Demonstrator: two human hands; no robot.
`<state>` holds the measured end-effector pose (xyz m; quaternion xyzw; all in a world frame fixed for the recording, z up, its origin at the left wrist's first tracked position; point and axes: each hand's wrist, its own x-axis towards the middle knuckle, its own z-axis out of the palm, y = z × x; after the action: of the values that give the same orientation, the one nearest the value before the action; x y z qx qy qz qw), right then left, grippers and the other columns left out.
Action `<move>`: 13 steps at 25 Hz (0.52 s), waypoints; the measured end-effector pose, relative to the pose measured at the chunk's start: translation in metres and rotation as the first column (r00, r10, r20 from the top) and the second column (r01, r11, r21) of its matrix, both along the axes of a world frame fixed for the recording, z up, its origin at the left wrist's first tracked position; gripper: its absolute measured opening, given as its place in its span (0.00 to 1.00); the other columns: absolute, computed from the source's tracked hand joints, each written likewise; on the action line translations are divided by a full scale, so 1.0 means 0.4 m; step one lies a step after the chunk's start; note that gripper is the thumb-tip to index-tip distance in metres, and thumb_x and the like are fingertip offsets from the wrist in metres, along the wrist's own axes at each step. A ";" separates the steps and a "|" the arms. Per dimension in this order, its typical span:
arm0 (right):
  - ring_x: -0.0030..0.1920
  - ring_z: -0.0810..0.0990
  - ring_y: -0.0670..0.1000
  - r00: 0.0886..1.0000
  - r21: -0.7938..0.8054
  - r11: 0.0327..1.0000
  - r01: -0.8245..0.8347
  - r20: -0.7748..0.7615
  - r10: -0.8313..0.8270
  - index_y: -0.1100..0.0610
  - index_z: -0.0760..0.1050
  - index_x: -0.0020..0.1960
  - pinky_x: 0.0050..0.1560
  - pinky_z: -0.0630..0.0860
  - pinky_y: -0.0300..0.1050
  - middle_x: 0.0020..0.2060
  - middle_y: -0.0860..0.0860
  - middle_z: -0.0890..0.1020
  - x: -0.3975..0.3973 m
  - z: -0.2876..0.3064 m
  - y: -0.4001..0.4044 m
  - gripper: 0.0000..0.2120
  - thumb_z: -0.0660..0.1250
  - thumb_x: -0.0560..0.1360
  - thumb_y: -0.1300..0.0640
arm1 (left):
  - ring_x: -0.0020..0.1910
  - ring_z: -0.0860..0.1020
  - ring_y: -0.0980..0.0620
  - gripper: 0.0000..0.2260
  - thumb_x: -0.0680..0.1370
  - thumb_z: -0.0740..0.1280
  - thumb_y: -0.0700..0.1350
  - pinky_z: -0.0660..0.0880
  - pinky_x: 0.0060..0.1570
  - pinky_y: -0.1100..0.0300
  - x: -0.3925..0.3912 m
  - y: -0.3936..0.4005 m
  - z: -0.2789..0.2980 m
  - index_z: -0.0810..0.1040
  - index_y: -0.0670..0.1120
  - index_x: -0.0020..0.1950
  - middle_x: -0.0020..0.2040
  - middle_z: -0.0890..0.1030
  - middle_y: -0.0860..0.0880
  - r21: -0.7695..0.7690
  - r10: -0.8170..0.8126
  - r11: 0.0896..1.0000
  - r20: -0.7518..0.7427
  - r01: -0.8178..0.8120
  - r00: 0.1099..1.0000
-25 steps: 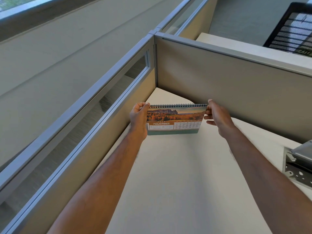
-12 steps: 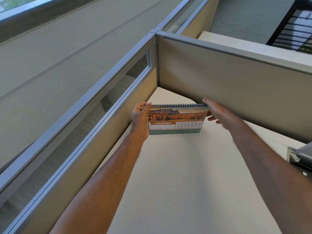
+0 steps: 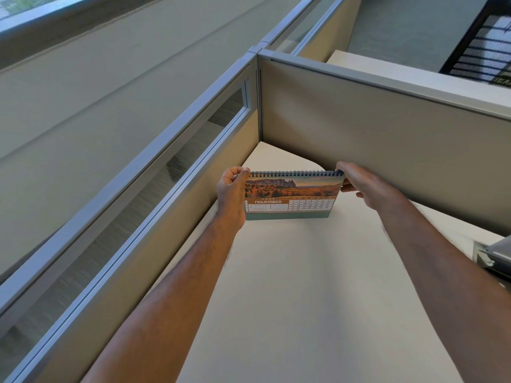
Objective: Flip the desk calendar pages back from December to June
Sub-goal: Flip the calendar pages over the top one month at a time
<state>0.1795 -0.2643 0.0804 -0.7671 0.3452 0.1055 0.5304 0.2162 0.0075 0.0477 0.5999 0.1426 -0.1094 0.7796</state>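
Observation:
A spiral-bound desk calendar point(image 3: 293, 196) stands upright on the cream desk point(image 3: 304, 286) near the far corner. Its front page shows an autumn landscape and the word NOVEMBER. My left hand point(image 3: 231, 193) grips the calendar's left edge, thumb at the top corner. My right hand point(image 3: 362, 186) reaches over the top right corner, fingertips on the spiral binding and the upper edge of the page. Whether a page is pinched there is hidden by the fingers.
Beige cubicle partitions point(image 3: 387, 128) close the desk at the back and on the left, the left one with a glass strip point(image 3: 138, 194). A grey metal object point(image 3: 492, 255) juts in at the right edge. A black mesh tray point(image 3: 481, 42) sits beyond the partition.
My right hand has shifted from the calendar's right side up onto the top right corner at the spiral. The left hand and the November page stay the same.

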 end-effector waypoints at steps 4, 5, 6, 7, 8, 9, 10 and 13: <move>0.43 0.80 0.48 0.996 0.112 0.990 0.087 -0.013 -0.086 0.51 0.76 0.39 0.57 0.63 0.51 0.37 0.47 0.83 0.005 -0.008 -0.004 0.07 0.66 0.75 0.51 | 0.34 0.87 0.56 0.06 0.84 0.66 0.44 0.80 0.30 0.66 -0.002 0.000 -0.001 0.77 0.47 0.47 0.32 0.85 0.54 -0.006 -0.001 1.000 0.000 0.001 1.000; 0.41 0.79 0.46 0.994 0.133 0.985 0.106 0.011 -0.109 0.52 0.79 0.40 0.57 0.65 0.47 0.35 0.46 0.83 0.010 -0.010 -0.006 0.06 0.68 0.75 0.52 | 0.34 0.87 0.56 0.06 0.84 0.66 0.44 0.80 0.29 0.66 -0.002 0.000 -0.002 0.76 0.47 0.47 0.31 0.85 0.54 -0.003 0.001 1.000 -0.001 -0.001 1.000; 0.39 0.78 0.45 0.989 0.158 0.979 0.127 0.050 -0.136 0.52 0.82 0.44 0.52 0.69 0.40 0.36 0.46 0.83 0.013 -0.010 -0.005 0.03 0.70 0.75 0.55 | 0.34 0.87 0.56 0.06 0.84 0.66 0.45 0.80 0.29 0.65 -0.002 0.001 -0.002 0.76 0.47 0.47 0.31 0.85 0.54 0.001 0.004 1.000 -0.002 -0.004 1.000; 0.38 0.77 0.45 0.982 0.180 0.974 0.140 0.097 -0.159 0.53 0.83 0.48 0.43 0.71 0.35 0.37 0.47 0.83 0.018 -0.009 -0.005 0.03 0.71 0.75 0.58 | 0.34 0.87 0.55 0.06 0.84 0.67 0.45 0.80 0.30 0.65 -0.001 0.002 -0.004 0.76 0.47 0.47 0.32 0.85 0.54 0.007 0.005 1.000 -0.002 -0.005 1.000; 0.37 0.77 0.45 0.975 0.198 0.968 0.152 0.131 -0.180 0.54 0.84 0.50 0.36 0.72 0.32 0.38 0.48 0.83 0.022 -0.008 -0.004 0.05 0.72 0.75 0.61 | 0.34 0.87 0.55 0.06 0.84 0.67 0.45 0.80 0.30 0.65 -0.001 0.003 -0.007 0.77 0.47 0.48 0.32 0.85 0.54 0.010 0.004 1.000 -0.001 -0.004 1.000; 0.36 0.78 0.45 0.969 0.211 0.964 0.159 0.154 -0.194 0.55 0.83 0.49 0.33 0.73 0.32 0.38 0.49 0.84 0.025 -0.008 -0.007 0.05 0.73 0.74 0.62 | 0.35 0.87 0.54 0.05 0.84 0.67 0.45 0.81 0.31 0.63 -0.001 0.003 -0.009 0.77 0.47 0.48 0.33 0.85 0.54 0.010 0.002 1.000 0.001 -0.002 1.000; 0.35 0.79 0.45 0.964 0.225 0.960 0.167 0.168 -0.207 0.55 0.83 0.46 0.30 0.74 0.31 0.36 0.49 0.85 0.026 -0.006 -0.007 0.05 0.74 0.74 0.63 | 0.36 0.88 0.53 0.05 0.84 0.67 0.46 0.82 0.31 0.62 -0.001 0.003 -0.011 0.77 0.47 0.49 0.33 0.86 0.53 0.011 -0.001 1.000 0.004 0.001 1.000; 0.33 0.81 0.44 0.952 0.246 0.953 0.176 0.203 -0.228 0.55 0.82 0.45 0.26 0.73 0.28 0.34 0.47 0.86 0.028 -0.003 -0.010 0.04 0.75 0.74 0.63 | 0.39 0.88 0.52 0.03 0.83 0.68 0.46 0.82 0.33 0.61 -0.001 0.000 -0.014 0.77 0.48 0.51 0.36 0.87 0.53 0.022 0.015 1.000 0.030 -0.016 0.999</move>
<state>0.1907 -0.2681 0.0793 -0.6694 0.3447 -0.0005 0.6581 0.2159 0.0076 0.0420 0.6090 0.1367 -0.0928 0.7758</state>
